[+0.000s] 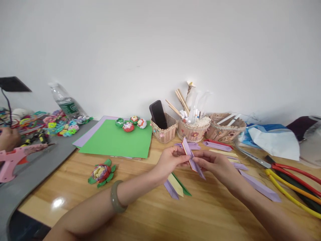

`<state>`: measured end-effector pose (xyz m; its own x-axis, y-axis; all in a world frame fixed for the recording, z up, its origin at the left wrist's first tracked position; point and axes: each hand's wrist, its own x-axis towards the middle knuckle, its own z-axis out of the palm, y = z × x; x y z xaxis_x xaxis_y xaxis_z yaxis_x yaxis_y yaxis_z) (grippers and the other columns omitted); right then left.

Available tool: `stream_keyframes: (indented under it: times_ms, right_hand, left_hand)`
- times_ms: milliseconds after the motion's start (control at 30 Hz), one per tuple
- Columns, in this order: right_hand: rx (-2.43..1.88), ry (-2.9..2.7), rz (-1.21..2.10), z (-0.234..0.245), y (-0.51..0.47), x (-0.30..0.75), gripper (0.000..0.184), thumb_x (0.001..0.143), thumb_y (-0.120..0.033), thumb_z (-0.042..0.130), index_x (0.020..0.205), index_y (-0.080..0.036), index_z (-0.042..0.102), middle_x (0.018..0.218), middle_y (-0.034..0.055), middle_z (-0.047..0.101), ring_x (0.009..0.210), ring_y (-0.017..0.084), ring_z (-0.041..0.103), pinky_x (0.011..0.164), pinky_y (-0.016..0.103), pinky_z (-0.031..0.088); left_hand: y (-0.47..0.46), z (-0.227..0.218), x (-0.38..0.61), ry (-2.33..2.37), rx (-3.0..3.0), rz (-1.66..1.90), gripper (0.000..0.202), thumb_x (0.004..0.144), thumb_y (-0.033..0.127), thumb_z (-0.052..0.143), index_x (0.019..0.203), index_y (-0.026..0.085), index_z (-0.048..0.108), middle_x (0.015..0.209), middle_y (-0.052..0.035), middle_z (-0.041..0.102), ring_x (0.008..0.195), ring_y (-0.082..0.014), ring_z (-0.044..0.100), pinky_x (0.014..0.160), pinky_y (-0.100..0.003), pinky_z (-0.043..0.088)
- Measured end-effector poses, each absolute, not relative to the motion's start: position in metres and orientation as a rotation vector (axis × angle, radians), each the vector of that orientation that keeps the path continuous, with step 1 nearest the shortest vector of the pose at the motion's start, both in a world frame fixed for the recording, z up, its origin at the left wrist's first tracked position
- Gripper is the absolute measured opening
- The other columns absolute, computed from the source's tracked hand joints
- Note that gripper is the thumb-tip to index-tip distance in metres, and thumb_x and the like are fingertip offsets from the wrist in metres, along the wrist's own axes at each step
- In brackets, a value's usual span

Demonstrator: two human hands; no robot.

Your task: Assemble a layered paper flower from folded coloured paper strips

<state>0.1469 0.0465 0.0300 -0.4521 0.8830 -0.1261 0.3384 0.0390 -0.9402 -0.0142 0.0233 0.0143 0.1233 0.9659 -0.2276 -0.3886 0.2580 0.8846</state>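
Between my two hands, over the middle of the table, is a folded paper strip [190,153], lilac with a red and pale edge. My left hand [173,158] pinches it from the left, thumb on top. From the right, the thumb and fingers of my right hand [209,162] grip the same strip. Lilac and yellow folded strips [175,185] with a green one lie on the wood just below my hands. More lilac folded strips [260,185] are spread to the right, and a red and lilac one [217,145] rests behind my right hand.
A layered paper flower [101,172] sits left on the wooden table. Green paper sheets [117,139] carry several small flowers [128,127]. Decorated baskets [164,131] stand along the wall, one holding a phone [158,114]. Scissors and pliers [283,169] lie right. Another person's hand holds a pink glue gun [15,159].
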Motion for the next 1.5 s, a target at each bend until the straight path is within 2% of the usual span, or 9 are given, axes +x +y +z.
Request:
stream_keyframes:
  times_ms: [500, 633, 700, 833, 967, 1133, 1267, 1367, 1500]
  right_hand:
    - [-1.136, -1.688, 1.488, 0.023, 0.039, 0.139, 0.033, 0.062, -0.048, 0.07, 0.068, -0.017, 0.06, 0.064, 0.0003, 0.063, 0.061, 0.014, 0.056, 0.058, 0.027, 0.042]
    - [-1.152, -1.617, 1.544, 0.021, 0.041, 0.14, 0.035, 0.059, -0.049, 0.072, 0.067, -0.018, 0.058, 0.063, -0.0002, 0.063, 0.059, 0.014, 0.057, 0.057, 0.026, 0.042]
    - [-1.171, -1.571, 1.564, 0.019, 0.043, 0.141, 0.036, 0.06, -0.049, 0.072, 0.069, -0.018, 0.057, 0.062, -0.0008, 0.063, 0.057, 0.013, 0.056, 0.056, 0.026, 0.041]
    - [-1.205, -1.515, 1.617, 0.015, 0.045, 0.143, 0.036, 0.059, -0.048, 0.073, 0.069, -0.018, 0.055, 0.059, -0.0014, 0.063, 0.053, 0.012, 0.055, 0.054, 0.025, 0.04]
    - [-1.218, -1.514, 1.656, 0.014, 0.044, 0.14, 0.033, 0.059, -0.044, 0.073, 0.067, -0.018, 0.057, 0.059, -0.0018, 0.064, 0.053, 0.011, 0.054, 0.053, 0.024, 0.039]
    - [-1.229, -1.513, 1.669, 0.014, 0.044, 0.137, 0.03, 0.058, -0.042, 0.074, 0.067, -0.018, 0.058, 0.061, -0.0016, 0.065, 0.053, 0.011, 0.054, 0.054, 0.024, 0.039]
    - [-1.252, -1.51, 1.663, 0.013, 0.043, 0.136, 0.032, 0.057, -0.041, 0.075, 0.068, -0.018, 0.057, 0.059, -0.0027, 0.063, 0.053, 0.01, 0.054, 0.053, 0.024, 0.039]
    - [-1.254, -1.524, 1.65, 0.014, 0.041, 0.135, 0.033, 0.06, -0.045, 0.072, 0.068, -0.017, 0.057, 0.059, -0.0021, 0.063, 0.053, 0.01, 0.054, 0.054, 0.025, 0.039]
    - [-1.257, -1.542, 1.649, 0.013, 0.042, 0.133, 0.036, 0.058, -0.049, 0.072, 0.068, -0.018, 0.057, 0.059, -0.0021, 0.062, 0.052, 0.011, 0.053, 0.052, 0.025, 0.039]
  left_hand:
    - [0.023, 0.009, -0.015, 1.017, 0.83, 1.073, 0.051, 0.035, 0.043, 0.082, 0.064, 0.014, 0.052, 0.06, 0.0024, 0.06, 0.054, -0.0078, 0.057, 0.061, -0.024, 0.046]
    - [0.024, 0.017, -0.018, 1.03, 0.946, 0.962, 0.048, 0.047, 0.052, 0.075, 0.066, 0.013, 0.056, 0.06, 0.0001, 0.059, 0.053, -0.0082, 0.055, 0.059, -0.024, 0.045]
    - [0.025, 0.031, -0.026, 1.035, 1.029, 0.885, 0.046, 0.061, 0.056, 0.065, 0.072, 0.011, 0.061, 0.069, -0.0046, 0.063, 0.059, -0.0105, 0.057, 0.061, -0.026, 0.045]
    - [0.022, 0.065, -0.066, 1.198, 1.573, 0.752, 0.024, 0.068, 0.027, 0.068, 0.088, 0.016, 0.063, 0.093, -0.0048, 0.064, 0.087, -0.0156, 0.057, 0.082, -0.029, 0.043]
    - [0.01, 0.068, -0.133, 1.598, 2.5, 0.039, 0.048, 0.069, 0.021, 0.064, 0.116, 0.018, 0.053, 0.12, -0.011, 0.054, 0.115, -0.0279, 0.044, 0.097, -0.042, 0.034]
    - [0.009, 0.047, -0.208, 1.759, 2.365, -0.199, 0.055, 0.071, 0.02, 0.059, 0.125, 0.019, 0.047, 0.131, -0.0125, 0.047, 0.115, -0.0297, 0.045, 0.094, -0.04, 0.035]
    - [0.024, 0.051, -0.237, 1.621, 2.154, -0.051, 0.029, 0.08, 0.036, 0.048, 0.096, 0.018, 0.064, 0.098, -0.0032, 0.065, 0.089, -0.0219, 0.056, 0.078, -0.028, 0.04]
    - [0.034, 0.056, -0.248, 1.574, 2.032, -0.01, 0.037, 0.078, 0.047, 0.048, 0.063, 0.016, 0.062, 0.058, 0.0017, 0.056, 0.058, -0.0136, 0.048, 0.057, -0.023, 0.035]
    - [0.043, 0.052, -0.259, 1.565, 1.909, 0.085, 0.035, 0.07, 0.048, 0.056, 0.055, 0.017, 0.06, 0.053, 0.0033, 0.052, 0.055, -0.0122, 0.044, 0.058, -0.023, 0.035]
